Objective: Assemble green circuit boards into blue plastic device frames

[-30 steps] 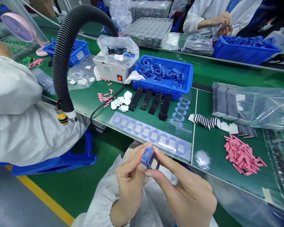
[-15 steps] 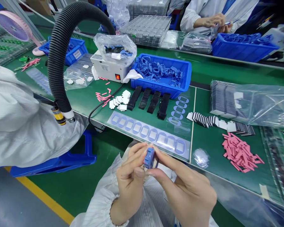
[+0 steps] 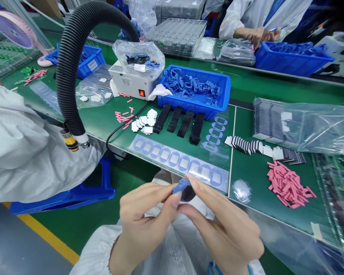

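Between my two hands, just off the table's front edge, is a small blue plastic frame [image 3: 181, 186] with a dark piece at its lower right. My left hand [image 3: 147, 219] pinches its left side between thumb and fingers. The thumb and forefinger of my right hand [image 3: 225, 225] grip its right side. Fingertips hide part of the frame. Right beyond my hands lies a clear strip [image 3: 176, 160] with a row of oval stickers, white squares in their middles.
Similar blue frames fill a blue bin [image 3: 193, 103]. Black strips [image 3: 185, 123], pink strips [image 3: 288, 185] and white-and-black pads [image 3: 248, 145] lie on the green table. A ribbed black hose [image 3: 65, 68] arches at left. One co-worker's sleeve [image 3: 25, 145] is at left; another's hands [image 3: 259, 36] work opposite.
The blue frame has been turned and tilted in my fingers, so it looks flatter. My left hand has swung outward to the left. The co-worker's hands opposite have moved slightly.
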Demonstrator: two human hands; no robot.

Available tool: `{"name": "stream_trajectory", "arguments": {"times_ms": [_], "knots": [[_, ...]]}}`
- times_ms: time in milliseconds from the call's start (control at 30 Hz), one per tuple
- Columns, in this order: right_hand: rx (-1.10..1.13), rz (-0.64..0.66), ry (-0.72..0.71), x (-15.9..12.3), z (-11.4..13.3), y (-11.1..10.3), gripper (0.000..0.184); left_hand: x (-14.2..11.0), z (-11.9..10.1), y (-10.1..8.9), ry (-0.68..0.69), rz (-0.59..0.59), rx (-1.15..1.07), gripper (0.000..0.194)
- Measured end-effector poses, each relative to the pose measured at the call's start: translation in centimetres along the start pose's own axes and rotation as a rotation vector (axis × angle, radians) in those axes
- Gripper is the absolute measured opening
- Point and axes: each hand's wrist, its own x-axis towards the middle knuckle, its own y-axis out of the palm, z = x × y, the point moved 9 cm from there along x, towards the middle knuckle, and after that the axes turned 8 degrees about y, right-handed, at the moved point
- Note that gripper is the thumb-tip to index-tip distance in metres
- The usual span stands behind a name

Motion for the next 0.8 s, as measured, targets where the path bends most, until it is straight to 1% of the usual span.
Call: {"name": "stream_trajectory", "arguments": {"times_ms": [67,133,167,233,300,333,433,500,567,633,667,733,800], "knots": [[0.173,0.047,0.151,0.5,-1.2,0.3,0.052,0.1,0.5,0.0,-0.054,-0.013,-0.034,0.025],[0.305,0.072,0.313,0.9,-2.3,0.6,0.034,-0.1,1.0,0.3,-0.106,-0.009,-0.060,0.021],[0.346,0.067,0.372,1.0,-2.7,0.6,0.025,-0.3,1.1,0.5,-0.117,-0.006,-0.070,0.020],[0.372,0.059,0.439,1.3,-3.1,0.6,0.013,-0.5,1.3,0.6,-0.130,-0.006,-0.082,0.020],[0.332,0.050,0.451,1.4,-3.3,0.4,0.007,-0.7,1.6,0.6,-0.150,-0.018,-0.088,0.019],[0.294,0.044,0.443,1.4,-3.4,0.4,0.006,-0.8,1.8,0.6,-0.169,-0.022,-0.092,0.018],[0.228,0.000,0.449,1.3,-4.0,0.1,0.018,-1.1,2.8,0.8,-0.255,-0.004,-0.116,0.020],[0.278,-0.038,0.495,1.0,-4.7,-0.1,0.019,-1.3,3.4,1.0,-0.307,0.018,-0.144,0.024],[0.350,-0.037,0.522,0.8,-5.1,-0.1,0.015,-1.5,3.8,1.1,-0.341,0.024,-0.167,0.025],[0.376,0.020,0.494,0.9,-4.8,0.2,0.014,-1.6,3.9,1.2,-0.359,0.021,-0.183,0.024],[0.362,0.052,0.452,0.9,-4.4,0.3,0.017,-1.6,4.0,1.2,-0.364,0.017,-0.186,0.022],[0.275,0.086,0.321,0.9,-3.2,0.3,0.032,-1.7,4.0,1.3,-0.373,0.010,-0.186,0.019],[0.142,0.065,0.168,0.8,-1.9,0.0,0.048,-1.7,4.0,1.4,-0.376,0.005,-0.185,0.017]]}}
